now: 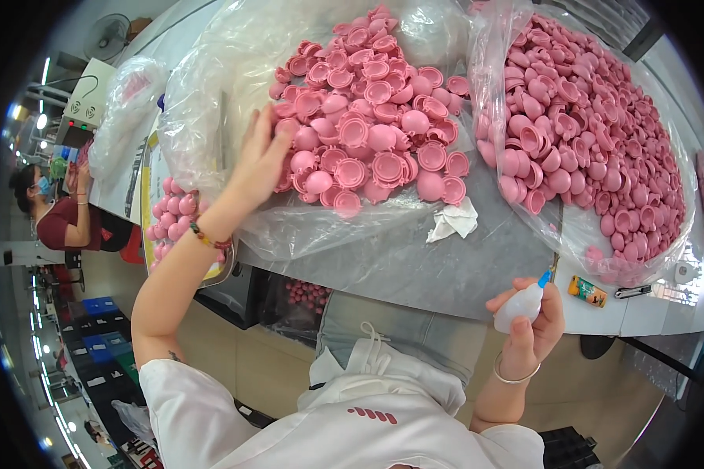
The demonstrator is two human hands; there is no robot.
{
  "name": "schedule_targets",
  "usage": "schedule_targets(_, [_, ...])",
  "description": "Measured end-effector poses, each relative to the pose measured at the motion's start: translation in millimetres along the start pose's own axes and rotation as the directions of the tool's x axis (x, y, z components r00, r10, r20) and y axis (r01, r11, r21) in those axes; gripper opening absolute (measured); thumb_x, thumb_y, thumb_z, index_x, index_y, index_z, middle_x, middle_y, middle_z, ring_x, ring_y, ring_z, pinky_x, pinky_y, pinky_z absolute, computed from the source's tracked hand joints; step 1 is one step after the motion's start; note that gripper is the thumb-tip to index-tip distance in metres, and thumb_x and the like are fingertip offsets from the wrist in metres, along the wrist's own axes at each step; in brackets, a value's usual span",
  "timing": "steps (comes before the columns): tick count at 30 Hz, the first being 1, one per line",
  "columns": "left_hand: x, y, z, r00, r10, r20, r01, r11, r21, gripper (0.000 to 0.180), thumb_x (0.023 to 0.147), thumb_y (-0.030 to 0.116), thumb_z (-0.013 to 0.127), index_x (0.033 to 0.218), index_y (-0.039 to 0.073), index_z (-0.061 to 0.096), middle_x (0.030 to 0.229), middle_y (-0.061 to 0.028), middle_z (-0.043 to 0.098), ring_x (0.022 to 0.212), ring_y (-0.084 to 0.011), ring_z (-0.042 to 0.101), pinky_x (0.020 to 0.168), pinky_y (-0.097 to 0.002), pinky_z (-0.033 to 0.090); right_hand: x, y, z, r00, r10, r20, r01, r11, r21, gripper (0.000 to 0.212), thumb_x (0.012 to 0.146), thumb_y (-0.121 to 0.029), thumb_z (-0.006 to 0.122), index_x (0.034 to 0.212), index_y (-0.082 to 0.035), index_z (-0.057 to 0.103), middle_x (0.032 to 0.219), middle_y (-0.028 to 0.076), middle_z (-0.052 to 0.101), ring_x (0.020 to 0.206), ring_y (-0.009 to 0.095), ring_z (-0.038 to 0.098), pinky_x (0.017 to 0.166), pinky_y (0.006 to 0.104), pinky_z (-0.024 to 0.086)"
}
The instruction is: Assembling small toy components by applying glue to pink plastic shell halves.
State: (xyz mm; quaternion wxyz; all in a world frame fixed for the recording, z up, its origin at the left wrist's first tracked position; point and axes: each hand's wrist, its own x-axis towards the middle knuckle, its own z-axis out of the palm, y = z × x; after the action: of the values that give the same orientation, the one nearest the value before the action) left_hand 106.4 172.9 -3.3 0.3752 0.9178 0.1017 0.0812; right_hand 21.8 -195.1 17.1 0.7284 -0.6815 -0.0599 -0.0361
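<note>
My left hand (256, 162) reaches to the left edge of a heap of pink plastic half-shells (352, 129), its fingers stretched out against the outermost pieces. Nothing shows in its grasp. The shells are round and hollow, some lying cup up and others dome up, on a clear plastic bag (305, 234). At the right, near the table's front edge, my right hand (547, 320) is closed round a small white squeeze bottle (519, 307). The bottle's blue nozzle (544, 278) points up, away from me.
A large clear bag of similar pink shells (594, 148) fills the right side. A tray of pink balls (172, 215) stands left of my forearm. A crumpled tissue (454, 221), a yellow-green tube (587, 291) and a stapler (632, 291) lie nearby. Another person (70, 215) sits far left.
</note>
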Motion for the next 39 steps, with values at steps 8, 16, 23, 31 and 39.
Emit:
schedule_targets(8, [2, 61, 31, 0.941, 0.338, 0.032, -0.335, 0.910, 0.245, 0.083, 0.073, 0.048, 0.054, 0.128, -0.004, 0.019, 0.134, -0.0265, 0.011, 0.124, -0.0431, 0.009, 0.101, -0.0452, 0.009, 1, 3, 0, 0.997, -0.019, 0.072, 0.015, 0.999, 0.045, 0.036, 0.075, -0.024, 0.058, 0.095, 0.004, 0.048, 0.067, 0.009, 0.057, 0.060, 0.012, 0.053, 0.055, 0.0206, 0.039])
schedule_targets(16, [6, 96, 47, 0.790, 0.596, 0.141, -0.610, 0.742, 0.278, 0.038, 0.075, 0.013, 0.054, 0.111, 0.003, 0.048, 0.121, -0.0177, 0.042, 0.110, -0.0345, 0.040, 0.090, -0.0371, 0.034, 1, 4, 0, 0.998, -0.015, 0.064, 0.018, 0.999, -0.039, 0.041, 0.076, -0.032, 0.056, 0.095, 0.004, 0.047, 0.065, 0.010, 0.057, 0.057, 0.012, 0.052, 0.052, 0.0200, 0.038])
schedule_targets(23, [22, 100, 22, 0.846, 0.530, 0.054, -0.529, 0.825, 0.199, 0.014, 0.075, 0.005, 0.052, 0.087, 0.000, 0.058, 0.092, -0.0113, 0.060, 0.079, -0.0241, 0.058, 0.072, -0.0280, 0.044, 1, 4, -4, 0.997, -0.021, 0.076, 0.021, 1.000, 0.003, 0.041, 0.076, -0.030, 0.056, 0.096, 0.004, 0.047, 0.065, 0.010, 0.057, 0.057, 0.012, 0.053, 0.052, 0.0194, 0.038])
schedule_targets(31, [4, 113, 34, 0.658, 0.741, 0.132, -0.733, 0.591, 0.336, 0.009, 0.070, 0.013, 0.058, 0.077, 0.007, 0.060, 0.077, -0.0051, 0.053, 0.080, -0.0236, 0.050, 0.071, -0.0320, 0.039, 0, 4, 0, 0.999, -0.025, 0.036, 0.024, 0.999, 0.038, 0.040, 0.076, -0.029, 0.056, 0.095, 0.005, 0.047, 0.065, 0.010, 0.056, 0.058, 0.013, 0.054, 0.051, 0.0197, 0.038])
schedule_targets(39, [0, 121, 37, 0.662, 0.750, 0.005, -0.742, 0.654, 0.145, 0.017, 0.064, 0.021, 0.066, 0.073, 0.008, 0.059, 0.077, -0.0043, 0.051, 0.075, -0.0229, 0.048, 0.067, -0.0328, 0.038, -1, 6, -5, 0.998, -0.022, 0.058, 0.020, 0.999, 0.037, 0.041, 0.075, -0.030, 0.057, 0.095, 0.005, 0.048, 0.068, 0.010, 0.056, 0.059, 0.014, 0.055, 0.051, 0.0202, 0.038])
